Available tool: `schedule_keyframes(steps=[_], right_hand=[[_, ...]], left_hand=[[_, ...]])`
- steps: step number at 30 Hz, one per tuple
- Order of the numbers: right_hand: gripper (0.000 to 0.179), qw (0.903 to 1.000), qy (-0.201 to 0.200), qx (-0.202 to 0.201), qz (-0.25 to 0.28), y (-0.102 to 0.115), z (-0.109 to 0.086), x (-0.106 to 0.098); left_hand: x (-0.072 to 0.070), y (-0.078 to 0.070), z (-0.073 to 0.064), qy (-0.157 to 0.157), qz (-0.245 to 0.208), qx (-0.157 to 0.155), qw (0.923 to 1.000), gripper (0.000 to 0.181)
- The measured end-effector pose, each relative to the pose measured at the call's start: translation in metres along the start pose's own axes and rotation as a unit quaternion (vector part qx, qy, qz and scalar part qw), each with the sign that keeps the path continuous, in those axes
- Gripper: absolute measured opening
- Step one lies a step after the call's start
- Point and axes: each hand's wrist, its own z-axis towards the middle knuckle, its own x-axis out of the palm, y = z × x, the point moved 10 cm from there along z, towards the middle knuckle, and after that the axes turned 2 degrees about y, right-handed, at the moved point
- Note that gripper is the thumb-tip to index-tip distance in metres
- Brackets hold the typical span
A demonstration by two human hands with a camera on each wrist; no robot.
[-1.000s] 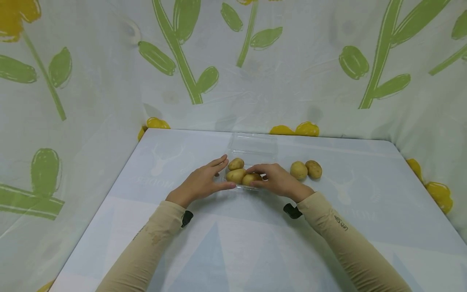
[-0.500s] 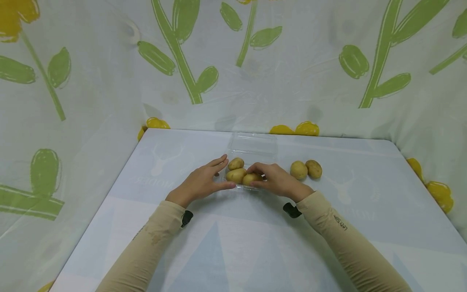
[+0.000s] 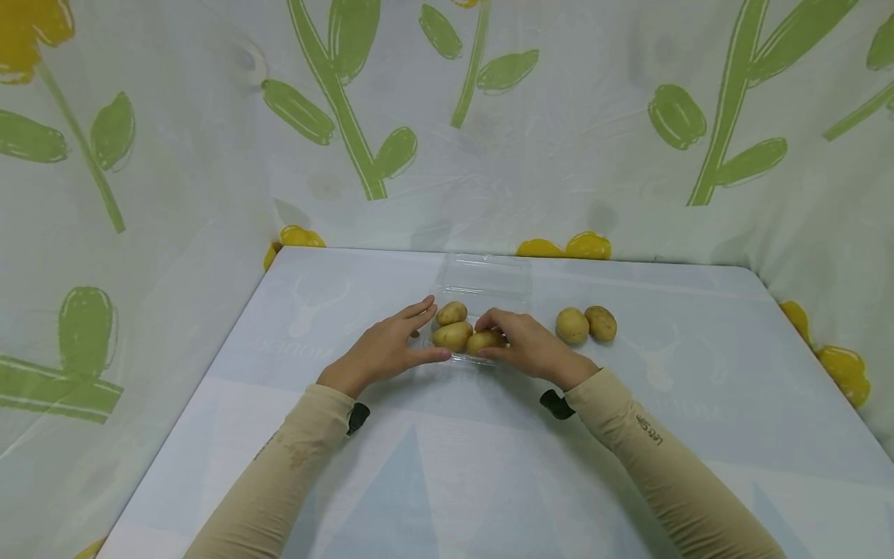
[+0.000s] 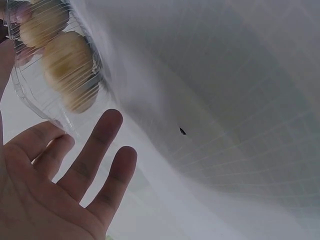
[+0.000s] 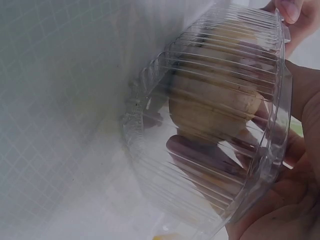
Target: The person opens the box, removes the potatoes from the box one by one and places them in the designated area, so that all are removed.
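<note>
A clear plastic clamshell box (image 3: 482,362) lies with its lid (image 3: 486,273) folded back toward the far edge. Inside are a small potato (image 3: 452,313), a larger potato (image 3: 452,337) in front of it, and a third potato (image 3: 485,341) at the right. My right hand (image 3: 527,345) reaches in over the right side and holds this third potato between thumb and fingers. In the right wrist view, potato (image 5: 210,100) and fingers show through the ribbed wall. My left hand (image 3: 387,349) stays at the box's left side, fingers spread, thumb (image 3: 429,356) at the front rim.
Two more potatoes, a pale one (image 3: 572,326) and a browner one (image 3: 601,323), lie side by side on the table right of the box. The white table (image 3: 433,481) ends at a flower-patterned curtain (image 3: 559,171) behind and at both sides.
The right hand's fingers and the potato they hold have shifted slightly to the right inside the box. The left hand and the other potatoes have stayed put.
</note>
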Motion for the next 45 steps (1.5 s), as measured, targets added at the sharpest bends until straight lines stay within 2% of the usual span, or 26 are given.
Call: schedule_keyframes(steps=[6,13,20,29,39,45], right_hand=[[0.036,1.0,0.001,0.008,-0.005,0.0013,0.0011,0.0012],[0.043,0.9991,0.006,-0.001,-0.043,0.0039,-0.0002,0.0036],[0.042,0.9993,0.009,0.024,-0.028,0.0007,0.001,0.0051],[0.042,0.9991,0.005,0.019,-0.036,0.0007,0.0008,0.0059],[0.041,0.9992,-0.014,0.015,-0.033,0.0026,-0.0008,0.003],[0.041,0.9984,-0.035,-0.001,-0.044,0.0048,-0.0029,-0.0002]], left_hand=[[-0.0009,0.0006,-0.0016,-0.001,0.002,-0.003,1.0,0.099],[-0.0013,0.0013,-0.0022,0.001,0.0,-0.005,1.0,0.099],[-0.0005,0.0021,-0.0026,0.003,-0.002,-0.007,1.0,0.098],[0.0,0.0022,-0.0026,0.001,-0.006,-0.005,1.0,0.098],[0.0002,0.0031,-0.0011,0.004,-0.006,-0.008,0.9999,0.098],[0.0,0.0024,-0.0008,0.004,-0.003,-0.006,1.0,0.099]])
